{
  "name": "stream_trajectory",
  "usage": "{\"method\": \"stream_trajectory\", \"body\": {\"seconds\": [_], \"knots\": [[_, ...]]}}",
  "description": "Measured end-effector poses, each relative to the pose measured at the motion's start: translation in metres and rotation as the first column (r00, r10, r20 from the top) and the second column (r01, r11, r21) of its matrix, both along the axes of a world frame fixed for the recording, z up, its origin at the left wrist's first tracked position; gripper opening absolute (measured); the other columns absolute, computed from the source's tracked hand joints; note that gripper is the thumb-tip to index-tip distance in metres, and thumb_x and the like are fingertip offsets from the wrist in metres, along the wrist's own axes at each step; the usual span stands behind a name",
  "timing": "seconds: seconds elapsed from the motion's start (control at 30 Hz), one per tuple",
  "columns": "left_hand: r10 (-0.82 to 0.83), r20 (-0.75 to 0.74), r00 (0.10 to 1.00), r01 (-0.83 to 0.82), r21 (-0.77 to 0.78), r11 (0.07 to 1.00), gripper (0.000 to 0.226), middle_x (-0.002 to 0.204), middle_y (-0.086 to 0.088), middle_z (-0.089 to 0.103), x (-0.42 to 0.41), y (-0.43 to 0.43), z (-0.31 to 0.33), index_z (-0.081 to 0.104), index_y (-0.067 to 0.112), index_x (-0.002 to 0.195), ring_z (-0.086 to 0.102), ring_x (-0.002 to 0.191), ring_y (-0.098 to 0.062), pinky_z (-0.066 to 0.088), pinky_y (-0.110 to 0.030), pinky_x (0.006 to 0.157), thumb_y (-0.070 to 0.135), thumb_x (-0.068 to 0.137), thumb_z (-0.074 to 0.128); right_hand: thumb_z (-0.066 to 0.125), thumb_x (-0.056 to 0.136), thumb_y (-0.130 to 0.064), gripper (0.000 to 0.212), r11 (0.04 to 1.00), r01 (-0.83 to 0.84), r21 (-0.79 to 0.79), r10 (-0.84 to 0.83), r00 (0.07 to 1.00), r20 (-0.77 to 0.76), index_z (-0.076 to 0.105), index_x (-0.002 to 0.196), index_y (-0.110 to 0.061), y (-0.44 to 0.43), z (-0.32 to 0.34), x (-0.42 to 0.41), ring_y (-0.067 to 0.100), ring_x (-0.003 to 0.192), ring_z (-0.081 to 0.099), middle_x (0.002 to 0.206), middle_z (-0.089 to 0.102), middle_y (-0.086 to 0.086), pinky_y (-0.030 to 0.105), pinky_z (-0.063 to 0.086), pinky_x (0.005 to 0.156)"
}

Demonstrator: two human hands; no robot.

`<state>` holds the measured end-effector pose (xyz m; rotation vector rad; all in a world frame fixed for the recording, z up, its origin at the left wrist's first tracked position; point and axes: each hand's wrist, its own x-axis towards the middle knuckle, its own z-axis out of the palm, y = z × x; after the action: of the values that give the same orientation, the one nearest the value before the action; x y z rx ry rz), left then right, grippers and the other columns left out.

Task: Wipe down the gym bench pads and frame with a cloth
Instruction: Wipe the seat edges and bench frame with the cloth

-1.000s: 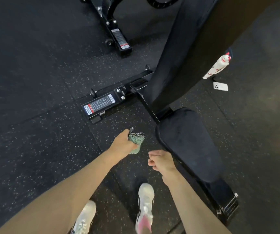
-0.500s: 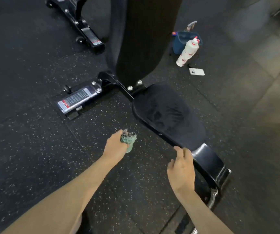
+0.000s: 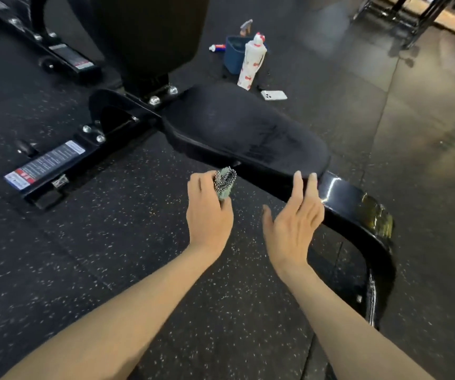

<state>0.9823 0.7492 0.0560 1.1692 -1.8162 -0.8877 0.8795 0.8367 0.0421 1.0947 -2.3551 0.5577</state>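
Note:
A black gym bench stands on the rubber floor. Its seat pad (image 3: 242,133) runs from centre toward the right, and the raised back pad (image 3: 149,37) stands at the top. The glossy black frame (image 3: 352,204) curves down at the seat's near end. My left hand (image 3: 208,215) grips a bunched green cloth (image 3: 224,182) just beside the seat pad's near edge. My right hand (image 3: 293,223) has straight fingers, with the fingertips touching the frame at the seat's front end.
The bench's floor foot with a warning label (image 3: 45,165) lies at left. Behind the seat sit a white patterned bottle (image 3: 251,61), a blue bucket (image 3: 233,53) and a white phone (image 3: 274,95). Another machine base (image 3: 64,56) is top left; racks are top right.
The view has swung right and closer to the bench. My left hand has brought the cloth up to the seat pad's edge. My right hand has opened and reached onto the frame.

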Motion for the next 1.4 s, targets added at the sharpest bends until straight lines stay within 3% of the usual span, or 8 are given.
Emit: {"method": "stream_trajectory", "body": {"seconds": [0.27, 0.4, 0.53, 0.73, 0.93, 1.07, 1.23, 1.4], "knots": [[0.032, -0.367, 0.93, -0.101, -0.171, 0.98, 0.028, 0.102, -0.001, 0.04, -0.027, -0.023, -0.034, 0.05, 0.001, 0.107, 0.045, 0.093, -0.018, 0.033, 0.0, 0.071, 0.0, 0.079, 0.051, 0.078, 0.074, -0.02, 0.086, 0.958, -0.022, -0.287, -0.049, 0.97, -0.239, 0.025, 0.142, -0.009, -0.029, -0.026, -0.03, 0.025, 0.132, 0.028, 0.147, 0.033, 0.019, 0.044, 0.017, 0.109], [-0.024, -0.344, 0.939, -0.067, -0.25, 0.966, 0.029, 0.103, -0.008, 0.046, -0.024, -0.029, -0.032, 0.05, 0.0, 0.107, 0.046, 0.094, -0.02, 0.033, -0.006, 0.069, 0.005, 0.078, 0.048, 0.079, 0.073, -0.029, 0.091, 0.96, -0.066, -0.273, -0.023, 0.951, -0.309, 0.024, 0.142, -0.01, -0.037, -0.029, -0.03, 0.02, 0.133, 0.032, 0.143, 0.043, 0.013, 0.04, 0.015, 0.11], [-0.336, -0.133, 0.932, 0.233, -0.489, 0.84, 0.034, 0.102, -0.008, 0.047, -0.026, -0.009, -0.026, 0.052, 0.004, 0.107, 0.048, 0.09, -0.019, 0.038, -0.021, 0.067, 0.019, 0.076, 0.047, 0.077, 0.071, -0.045, 0.098, 0.952, 0.036, -0.304, -0.137, 0.938, -0.32, 0.022, 0.142, -0.007, -0.031, -0.019, -0.04, 0.017, 0.133, 0.032, 0.143, 0.046, 0.014, 0.04, 0.015, 0.109], [-0.476, -0.067, 0.877, 0.382, -0.504, 0.774, 0.027, 0.101, -0.005, 0.046, -0.055, 0.02, -0.039, 0.053, 0.006, 0.107, 0.05, 0.088, -0.023, 0.047, -0.033, 0.069, 0.005, 0.082, 0.063, 0.073, 0.073, -0.049, 0.103, 0.964, 0.128, -0.233, -0.187, 0.95, -0.251, 0.014, 0.146, -0.007, 0.003, -0.029, -0.069, 0.017, 0.136, 0.035, 0.145, 0.043, 0.009, 0.038, 0.002, 0.113], [-0.385, 0.199, 0.901, 0.339, -0.877, 0.341, 0.027, 0.082, -0.011, 0.052, -0.093, 0.025, -0.017, 0.048, 0.008, 0.101, 0.046, 0.07, -0.023, 0.041, -0.031, 0.054, 0.001, 0.077, 0.058, 0.063, 0.079, -0.019, 0.078, 0.971, 0.008, -0.238, -0.076, 0.958, -0.277, 0.024, 0.145, -0.007, 0.022, -0.029, -0.084, 0.017, 0.132, 0.034, 0.142, 0.047, 0.009, 0.043, 0.007, 0.112], [-0.258, 0.107, 0.96, 0.224, -0.845, 0.485, 0.035, 0.08, -0.011, 0.054, -0.097, 0.016, -0.019, 0.055, 0.007, 0.099, 0.05, 0.064, -0.024, 0.042, -0.032, 0.052, -0.001, 0.069, 0.07, 0.055, 0.085, -0.041, 0.079, 0.969, 0.055, -0.239, -0.093, 0.984, -0.152, 0.027, 0.149, -0.005, 0.018, -0.034, -0.083, 0.015, 0.132, 0.037, 0.14, 0.047, 0.004, 0.042, 0.003, 0.113], [-0.241, -0.053, 0.969, 0.144, -0.674, 0.725, 0.026, 0.09, -0.016, 0.053, -0.068, -0.009, -0.041, 0.04, 0.014, 0.1, 0.051, 0.067, -0.017, 0.043, -0.025, 0.056, 0.012, 0.081, 0.058, 0.047, 0.094, -0.048, 0.071, 0.974, -0.038, -0.224, -0.006, 0.981, -0.195, 0.03, 0.147, -0.004, 0.007, -0.038, -0.071, 0.019, 0.13, 0.041, 0.139, 0.048, 0.007, 0.041, 0.004, 0.113], [-0.214, -0.084, 0.973, 0.14, -0.522, 0.841, 0.031, 0.101, -0.015, 0.051, -0.05, -0.007, -0.04, 0.055, 0.005, 0.106, 0.048, 0.075, -0.016, 0.041, -0.029, 0.063, 0.002, 0.078, 0.069, 0.049, 0.093, -0.045, 0.067, 0.964, -0.004, -0.267, -0.043, 0.985, -0.17, 0.034, 0.145, -0.005, -0.001, -0.037, -0.071, 0.019, 0.127, 0.045, 0.136, 0.051, 0.007, 0.042, 0.008, 0.112]]}}
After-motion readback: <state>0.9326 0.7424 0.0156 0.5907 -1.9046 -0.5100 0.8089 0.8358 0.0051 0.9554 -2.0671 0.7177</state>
